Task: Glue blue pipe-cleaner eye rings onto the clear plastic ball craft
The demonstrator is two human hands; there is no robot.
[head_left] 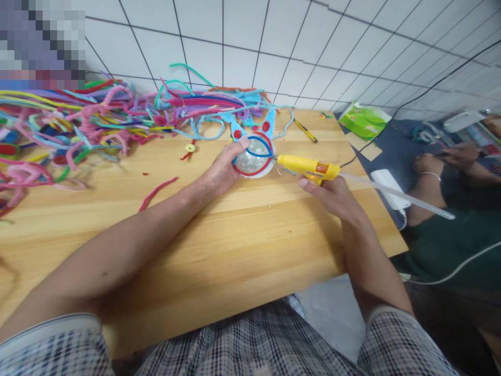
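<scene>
My left hand (229, 164) grips the left edge of a round craft piece (252, 163), thumb on top. The piece has a pale, shiny middle, a red pipe-cleaner rim, a curved blue loop inside it, and light-blue ear-like points with red dots at the top. In my right hand (332, 194) is a yellow hot glue gun (307, 166), my fingers closed about its handle. Its nozzle meets or nearly meets the right end of the blue loop. A long clear glue stick (407, 197) sticks out of the gun's back.
Many coloured pipe cleaners (105, 112) are heaped along the table's back left. A yellow utility knife (306, 130) and a pink pipe-cleaner piece (158, 193) lie on the wooden table (235, 250). A dark cord (376, 138) runs rightward. At right are a green packet (364, 121), a white power strip (390, 189) and another person's hands (442, 159).
</scene>
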